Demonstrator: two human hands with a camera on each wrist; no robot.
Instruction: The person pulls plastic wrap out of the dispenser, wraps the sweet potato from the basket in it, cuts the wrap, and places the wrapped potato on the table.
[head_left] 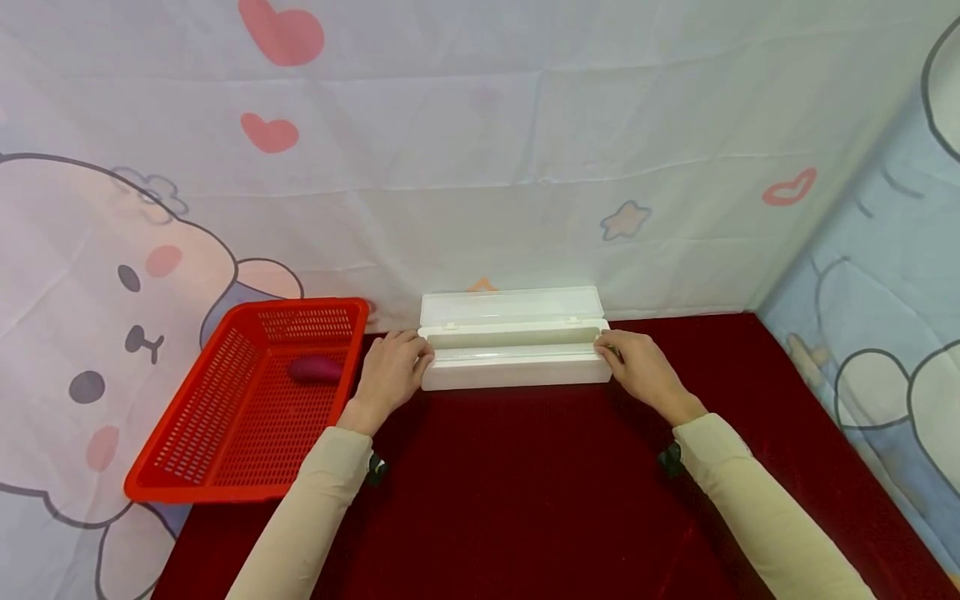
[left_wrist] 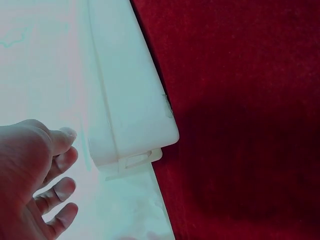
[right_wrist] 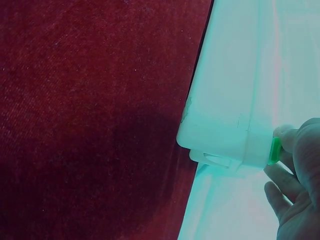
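Note:
A long white lidded box (head_left: 517, 372), which looks like a cling film dispenser, lies crosswise on the dark red surface. Its translucent lid (head_left: 512, 307) stands raised at the back. Along the box's opening runs a narrow clear strip (head_left: 514, 352). At the left end, my left hand (head_left: 392, 367) has thumb and forefinger together on the strip's end; glare hides the exact contact in the left wrist view. My right hand (head_left: 639, 367), at the other end, pinches a small green end piece (right_wrist: 275, 150), seen beside the box's corner in the right wrist view.
A red plastic basket (head_left: 140, 475) stands on the left, beside my left forearm, with a purple eggplant-like object (head_left: 315, 369) inside. A printed cloth (head_left: 450, 167) hangs close behind the box, and another printed side (head_left: 885, 250) borders the right.

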